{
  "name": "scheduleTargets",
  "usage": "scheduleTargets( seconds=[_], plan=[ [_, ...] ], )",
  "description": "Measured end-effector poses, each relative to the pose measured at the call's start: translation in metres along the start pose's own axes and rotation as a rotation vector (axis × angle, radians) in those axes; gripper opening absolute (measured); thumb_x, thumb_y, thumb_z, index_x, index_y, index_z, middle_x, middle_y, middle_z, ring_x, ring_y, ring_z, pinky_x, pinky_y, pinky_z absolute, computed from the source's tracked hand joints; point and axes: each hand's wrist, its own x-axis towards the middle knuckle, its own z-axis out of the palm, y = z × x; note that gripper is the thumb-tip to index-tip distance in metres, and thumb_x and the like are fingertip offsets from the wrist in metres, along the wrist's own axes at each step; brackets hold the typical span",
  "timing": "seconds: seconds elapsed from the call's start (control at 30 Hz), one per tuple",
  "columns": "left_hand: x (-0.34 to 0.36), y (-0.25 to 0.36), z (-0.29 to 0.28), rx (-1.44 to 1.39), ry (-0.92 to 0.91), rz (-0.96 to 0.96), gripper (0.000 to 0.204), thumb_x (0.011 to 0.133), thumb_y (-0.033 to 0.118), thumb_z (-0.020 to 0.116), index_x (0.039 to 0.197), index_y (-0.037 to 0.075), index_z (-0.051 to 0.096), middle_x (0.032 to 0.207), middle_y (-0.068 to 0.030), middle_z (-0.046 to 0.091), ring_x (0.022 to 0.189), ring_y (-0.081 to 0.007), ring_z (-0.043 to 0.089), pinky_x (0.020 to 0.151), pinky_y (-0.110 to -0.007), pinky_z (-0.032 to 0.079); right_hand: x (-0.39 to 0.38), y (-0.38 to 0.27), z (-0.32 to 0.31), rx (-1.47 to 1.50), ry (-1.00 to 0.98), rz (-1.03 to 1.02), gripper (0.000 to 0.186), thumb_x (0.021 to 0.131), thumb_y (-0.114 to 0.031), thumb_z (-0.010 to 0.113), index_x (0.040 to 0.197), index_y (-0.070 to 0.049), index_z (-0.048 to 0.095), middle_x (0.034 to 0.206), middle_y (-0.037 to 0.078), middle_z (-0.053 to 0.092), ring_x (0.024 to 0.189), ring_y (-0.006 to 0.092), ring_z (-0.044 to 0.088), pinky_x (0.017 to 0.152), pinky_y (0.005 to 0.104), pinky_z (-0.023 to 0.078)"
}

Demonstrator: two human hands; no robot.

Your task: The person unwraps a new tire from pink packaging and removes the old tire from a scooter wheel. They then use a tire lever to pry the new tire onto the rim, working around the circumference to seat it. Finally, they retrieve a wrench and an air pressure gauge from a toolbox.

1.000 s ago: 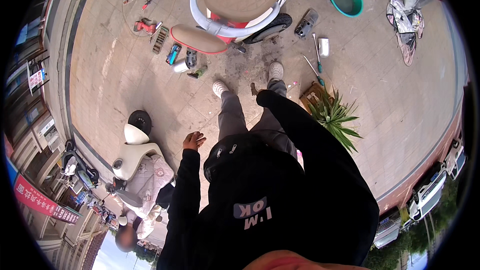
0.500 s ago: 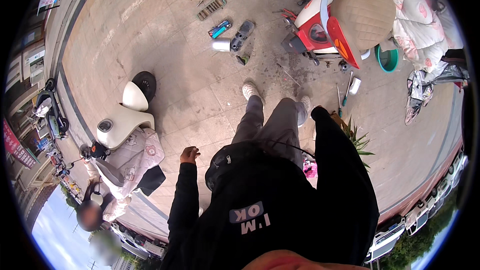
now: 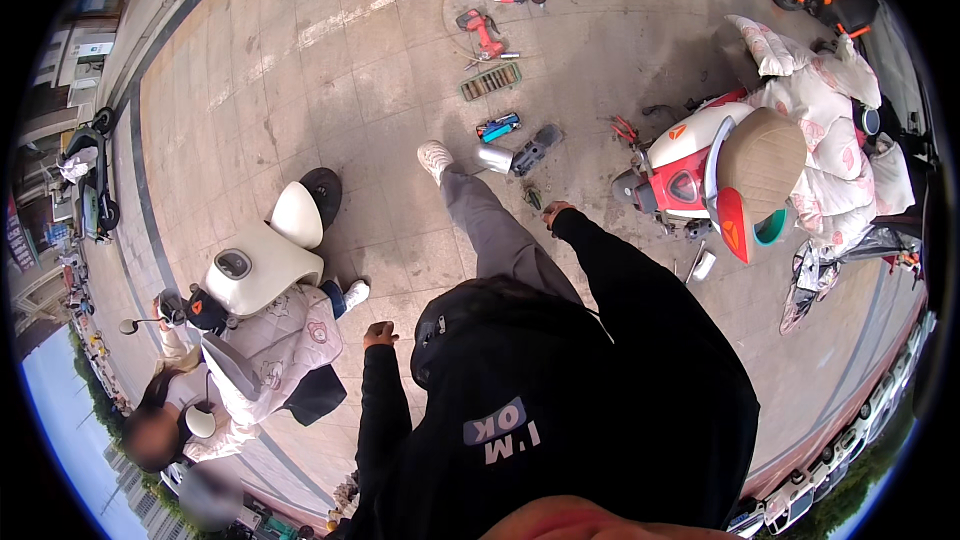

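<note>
My left hand (image 3: 380,334) hangs low beside my body, its fingers curled in, with nothing visible in them. My right hand (image 3: 556,214) swings out in front of me, fingers also curled and no object showing. Just past it on the paving lie a small dark green piece (image 3: 532,197) and a dark oblong part (image 3: 537,149) beside a silver cylinder (image 3: 494,158). Both hands look apart from these things. A blue tool case (image 3: 498,127) sits a little farther off, by my forward shoe (image 3: 434,159).
A socket set (image 3: 490,82) and a red power tool (image 3: 480,34) lie ahead. To the right stands a red and white scooter (image 3: 690,175) with a teal bucket (image 3: 770,228) behind it. At left, a person (image 3: 170,390) is at a cream scooter (image 3: 262,265) with a quilted cover.
I have stepped forward, so the tools and the red scooter sit nearer and farther right in view. My right arm has swung forward. A potted plant by my right arm no longer shows.
</note>
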Motion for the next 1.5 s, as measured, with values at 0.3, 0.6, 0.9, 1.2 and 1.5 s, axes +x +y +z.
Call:
scheduleTargets(
  seconds=[0.3,0.6,0.9,1.2,1.5],
  plan=[
    [0.253,0.312,-0.113,-0.108,0.064,0.226,0.028,0.090,0.019,0.073,0.101,-0.006,0.070,0.088,-0.0174,0.073,0.066,-0.0235,0.071,0.058,-0.033,0.060,0.127,-0.154,-0.052,-0.156,0.121,0.002,0.036,0.084,-0.029,0.063,0.111,-0.007,0.075,0.098,0.014,0.076,0.086,0.0280,0.075,0.084,0.0419,0.059],
    [0.373,0.779,-0.061,0.221,-0.066,0.702,0.031,0.092,0.027,0.071,0.105,-0.002,0.069,0.094,-0.0140,0.074,0.077,-0.0230,0.075,0.072,-0.033,0.058,0.157,-0.391,-0.230,0.287,0.268,-0.099,0.036,0.086,-0.029,0.070,0.112,-0.004,0.071,0.084,0.014,0.075,0.069,0.0223,0.073,0.067,0.0349,0.058],
    [0.484,1.123,0.102,0.641,-0.327,0.968,0.030,0.088,0.029,0.074,0.101,0.003,0.071,0.088,-0.0113,0.074,0.077,-0.0211,0.074,0.075,-0.034,0.057,0.258,-0.431,-0.333,0.822,0.597,0.074,0.035,0.090,-0.025,0.068,0.116,-0.003,0.068,0.080,0.012,0.072,0.059,0.0215,0.069,0.055,0.0346,0.056],
    [0.470,1.375,0.405,1.236,-0.651,1.391,0.031,0.086,0.028,0.075,0.105,0.004,0.068,0.098,-0.0137,0.074,0.089,-0.0287,0.074,0.082,-0.039,0.057,0.321,-0.467,-0.299,1.539,0.449,0.670,0.026,0.091,-0.019,0.066,0.112,-0.004,0.069,0.070,0.010,0.066,0.050,0.0221,0.064,0.042,0.0369,0.052],
    [0.499,1.310,0.752,1.670,-0.878,1.548,0.029,0.082,0.022,0.078,0.104,0.006,0.068,0.103,-0.0143,0.072,0.093,-0.0320,0.071,0.082,-0.042,0.056,0.582,-0.488,-0.360,1.200,0.406,0.722,0.035,0.079,-0.032,0.072,0.104,-0.008,0.075,0.101,0.016,0.075,0.096,0.0310,0.073,0.090,0.0402,0.057]
  ],
)
